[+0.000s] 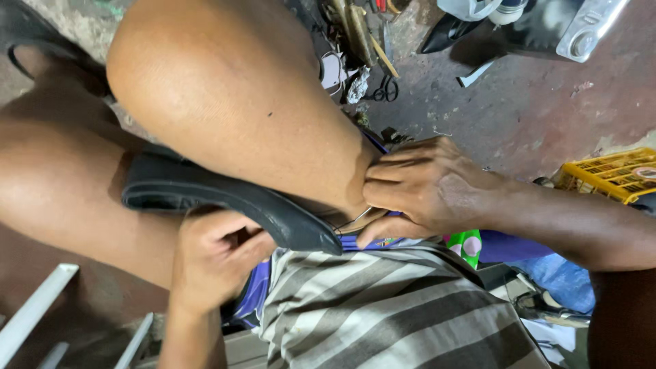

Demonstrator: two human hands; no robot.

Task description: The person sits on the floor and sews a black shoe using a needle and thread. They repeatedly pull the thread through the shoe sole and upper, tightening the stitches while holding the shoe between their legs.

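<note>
A black, pointed-toe leather shoe (pixel 225 198) lies across the person's lap, wedged under a raised bare knee (pixel 225 89), its toe pointing right and its heel to the left. The left hand (pixel 215 256) sits just below the shoe's middle, fingers curled shut against the underside so that it grips the shoe from the near side. The right hand (pixel 420 188) is at the toe end, pressed against the leg, its fingers bent and pinched closed around a thin metal needle-like tool (pixel 354 221) whose shaft runs down-left toward the shoe's tip; how the tool meets the shoe is hidden by the toe. Near the camera, a grey-and-white striped cloth (pixel 389 314) covers the lap, with purple fabric (pixel 509 246) showing beneath the right wrist. On the stained concrete floor (pixel 519 109) at the far side lies a clutter of small tools, including dark scissors (pixel 386 89). A yellow plastic crate (pixel 611 174) stands at the right edge.
</note>
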